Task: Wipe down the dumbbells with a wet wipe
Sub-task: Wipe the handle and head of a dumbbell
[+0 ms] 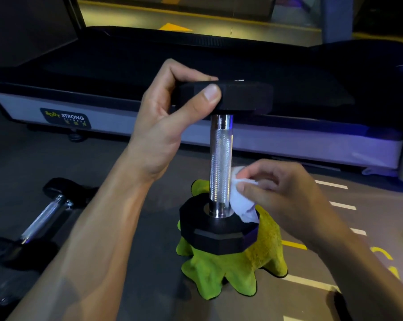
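**Hand positions: upright dumbbell**

The dumbbell point(220, 158) stands on end on a green cloth point(233, 269) on the floor. My left hand point(163, 117) grips its top head, thumb forward. My right hand point(281, 191) pinches the wet wipe point(242, 202) against the lower handle.

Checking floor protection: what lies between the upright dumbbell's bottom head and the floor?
A crumpled green cloth lies under the upright dumbbell, seen in the head view.
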Available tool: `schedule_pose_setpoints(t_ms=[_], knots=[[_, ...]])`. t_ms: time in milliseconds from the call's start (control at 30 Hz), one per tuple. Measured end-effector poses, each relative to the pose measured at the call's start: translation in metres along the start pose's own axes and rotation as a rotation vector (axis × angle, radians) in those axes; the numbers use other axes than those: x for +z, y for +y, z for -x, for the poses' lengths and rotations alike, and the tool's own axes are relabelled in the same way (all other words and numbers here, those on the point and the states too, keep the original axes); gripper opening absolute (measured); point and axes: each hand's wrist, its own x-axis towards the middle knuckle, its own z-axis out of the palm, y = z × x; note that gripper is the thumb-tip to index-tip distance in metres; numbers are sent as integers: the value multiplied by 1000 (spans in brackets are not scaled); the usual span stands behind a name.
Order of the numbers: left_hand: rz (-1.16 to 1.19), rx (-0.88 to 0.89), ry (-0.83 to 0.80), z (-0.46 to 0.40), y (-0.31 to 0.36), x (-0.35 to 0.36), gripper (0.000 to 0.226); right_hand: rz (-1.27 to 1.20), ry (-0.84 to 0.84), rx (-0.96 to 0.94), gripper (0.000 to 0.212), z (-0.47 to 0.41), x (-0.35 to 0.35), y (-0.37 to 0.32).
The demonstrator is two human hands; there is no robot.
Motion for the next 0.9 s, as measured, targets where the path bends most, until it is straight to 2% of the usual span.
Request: schedule_pose_setpoints(t_ms=[100,200,333,433,767,900], knots=[[0,-4,3,0,-1,-1,15,434,261,-176,11,2,-7,-5],[-1,-1,-1,0,-1,-1,15,734,254,-353,8,-1,-14,-15],[0,4,8,0,-1,0,16,792,220,-424,5,-8,-16,-21],[1,5,15,-1,-1,0,18,733,255,-447,6,-10,-19,-21],[-3,-1,21,-1,-2,1,17,742,240,-414,18,-12,-21,-19],[-3,0,17,-1,-2,2,17,768,259,-428,15,-16,-26,-17]])
